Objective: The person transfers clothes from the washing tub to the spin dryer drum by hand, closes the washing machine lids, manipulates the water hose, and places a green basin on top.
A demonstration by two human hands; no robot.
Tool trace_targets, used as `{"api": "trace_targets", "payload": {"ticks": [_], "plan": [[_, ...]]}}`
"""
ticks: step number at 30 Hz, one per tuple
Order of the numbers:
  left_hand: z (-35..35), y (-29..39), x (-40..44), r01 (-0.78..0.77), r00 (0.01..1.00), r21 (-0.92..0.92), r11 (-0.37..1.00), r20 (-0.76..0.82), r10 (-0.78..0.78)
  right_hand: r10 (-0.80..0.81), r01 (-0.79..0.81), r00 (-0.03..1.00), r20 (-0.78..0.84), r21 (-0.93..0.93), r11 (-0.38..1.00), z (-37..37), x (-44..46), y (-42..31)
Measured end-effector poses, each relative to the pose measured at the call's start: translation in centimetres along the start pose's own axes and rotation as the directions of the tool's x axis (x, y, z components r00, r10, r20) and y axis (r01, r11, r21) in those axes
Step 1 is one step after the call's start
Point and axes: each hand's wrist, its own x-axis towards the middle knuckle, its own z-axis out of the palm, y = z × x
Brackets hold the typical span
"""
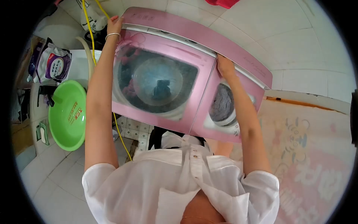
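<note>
A pink twin-tub washing machine [164,123] stands before me with both lids down. Through the large left lid [156,80] a round tub shows, dim and bluish. Under the smaller right lid, grey cloth [222,103] lies in the spin tub. My left hand [115,24] is at the machine's back left corner, its fingers partly bent against the edge of the raised control panel [194,28]. My right hand [225,66] touches the panel's lower edge near the seam between the lids; its fingertips are hidden there.
A green basin [67,115] hangs at the left, beside a white sink [80,61] with a purple-and-white packet [56,66]. A yellow cord [88,22] runs down behind my left arm. Red cloth [223,3] shows at the top. Tiled wall stands behind the machine.
</note>
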Motion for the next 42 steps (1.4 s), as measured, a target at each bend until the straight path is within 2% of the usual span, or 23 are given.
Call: {"api": "trace_targets", "payload": {"ticks": [1, 3, 5, 6, 9, 11, 13, 15, 17, 18, 20, 22, 24, 26, 28, 31, 32, 34, 36, 38, 40, 41, 42], "plan": [[-0.6, -0.2, -1.3, 0.007, 1.0, -0.005, 1.0, -0.001, -0.007, -0.031, 0.032, 0.999, -0.042, 0.018, 0.999, 0.5, -0.2, 0.9], [-1.7, -0.4, -3.6, -0.201, 0.979, 0.026, 0.979, -0.011, 0.201, -0.069, 0.072, 0.994, -0.086, 0.028, 0.997, 0.9, 0.3, 2.3], [-3.5, -1.2, -7.7, -0.208, 0.977, 0.0, 0.978, 0.053, 0.207, -0.177, 0.154, 0.979, -0.103, -0.2, 0.968, 1.7, 0.3, 2.9], [-4.6, -1.2, -10.0, -0.224, 0.967, -0.031, 0.974, 0.113, 0.227, -0.185, 0.162, 0.978, -0.101, -0.198, 0.967, 2.2, 0.5, 3.5], [-7.6, 0.6, -19.7, -0.163, 0.977, 0.098, 0.982, 0.152, 0.147, -0.184, 0.165, 0.966, -0.179, -0.116, 0.979, 3.1, 1.1, 4.2], [-9.2, -0.3, -24.7, -0.086, 0.989, 0.184, 0.979, 0.135, 0.061, -0.052, 0.056, 0.996, -0.078, 0.059, 0.997, 2.2, 1.5, 3.9], [-10.3, -0.1, -28.7, -0.03, 0.993, 0.21, 0.977, 0.121, 0.004, -0.111, 0.116, 0.988, -0.108, 0.043, 0.992, 2.1, 2.1, 3.9], [-10.5, 0.9, -31.9, -0.285, 0.958, 0.497, 0.82, 0.169, 0.23, -0.166, 0.171, 0.976, -0.139, 0.024, 0.985, 1.3, 2.1, 3.2], [-9.9, 1.7, -33.9, -0.295, 0.955, 0.5, 0.814, 0.168, 0.243, 0.231, -0.157, 0.962, -0.146, 0.398, 0.904, 0.0, 2.0, 0.4], [-9.6, 1.7, -34.7, -0.302, 0.953, 0.503, 0.81, 0.167, 0.252, 0.234, -0.156, 0.96, -0.154, 0.401, 0.903, 0.8, 2.3, 0.5], [-8.8, 0.8, -35.8, -0.378, 0.926, 0.534, 0.756, 0.225, 0.304, 0.207, -0.122, 0.893, -0.4, 0.228, 0.966, 3.6, 3.8, 1.6], [-7.7, 0.2, -36.7, -0.439, 0.89, 0.644, 0.626, 0.218, 0.4, 0.299, -0.205, 0.886, -0.354, 0.278, 0.938, 4.3, 3.4, 1.2], [-7.5, 0.3, -36.8, -0.436, 0.895, 0.643, 0.63, 0.236, 0.378, 0.242, -0.192, 0.864, -0.442, 0.155, 0.969, 4.2, 2.0, 0.2], [-7.5, 0.1, -36.6, -0.377, 0.924, 0.551, 0.744, 0.171, 0.341, 0.323, -0.259, 0.871, -0.37, 0.214, 0.942, 3.1, -0.7, -1.7], [-7.5, 0.3, -36.7, -0.385, 0.921, 0.545, 0.745, 0.185, 0.342, 0.263, -0.113, 0.836, -0.481, 0.318, 0.941, 4.1, -2.7, -2.3], [-7.5, 0.9, -37.1, -0.417, 0.908, 0.573, 0.705, 0.236, 0.346, 0.152, 0.061, 0.867, -0.474, 0.405, 0.912, 5.1, -6.8, -2.9], [-7.3, 1.0, -37.1, -0.442, 0.896, 0.603, 0.664, 0.261, 0.359, 0.179, 0.038, 0.862, -0.474, 0.412, 0.91, 4.4, -8.1, -3.7], [-6.9, 0.7, -36.8, -0.493, 0.87, 0.61, 0.62, 0.318, 0.378, 0.138, 0.068, 0.956, -0.26, 0.652, 0.755, 1.9, -10.2, -5.3], [-6.1, 0.5, -36.6, -0.494, 0.868, 0.635, 0.595, 0.321, 0.378, 0.08, -0.079, 0.995, 0.054, 0.932, 0.354, -5.0, -12.6, -9.0], [-5.6, -0.1, -36.6, -0.54, 0.841, 0.609, 0.581, 0.368, 0.396, -0.276, 0.08, 0.96, -0.045, 0.99, 0.117, -9.5, -13.8, -11.5], [-5.2, -0.2, -36.6, -0.501, 0.859, 0.666, 0.553, 0.305, 0.411, -0.527, 0.114, 0.839, -0.132, 0.991, -0.066, -12.7, -15.1, -13.2], [-5.1, -0.1, -36.8, -0.504, 0.854, 0.655, 0.563, 0.28, 0.439, -0.51, 0.113, 0.849, -0.136, 0.991, -0.076, -11.2, -14.7, -14.1], [-5.2, -0.2, -37.0, -0.515, 0.848, 0.653, 0.555, 0.297, 0.438, -0.532, 0.027, 0.847, -0.011, 0.999, 0.022, -8.3, -14.1, -15.3]]}}
